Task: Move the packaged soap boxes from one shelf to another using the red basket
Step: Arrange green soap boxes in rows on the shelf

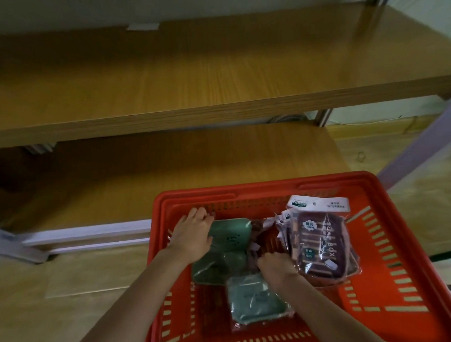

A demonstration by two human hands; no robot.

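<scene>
A red plastic basket (392, 230) sits on the floor below two wooden shelves. Inside lie several packaged soap boxes: green ones at left (229, 235) and front (253, 301), dark red ones (318, 244) at right marked "SOAP BOX". My left hand (193, 231) reaches into the basket's far left corner, fingers curled over the top edge of a green pack. My right hand (275, 267) grips the lower left edge of the dark red stack, which stands tilted up.
The upper wooden shelf (215, 75) and the lower wooden shelf (168, 178) stand bare just beyond the basket. A white base rail (87, 236) runs along the floor at left. A purple post (419, 146) slants at right.
</scene>
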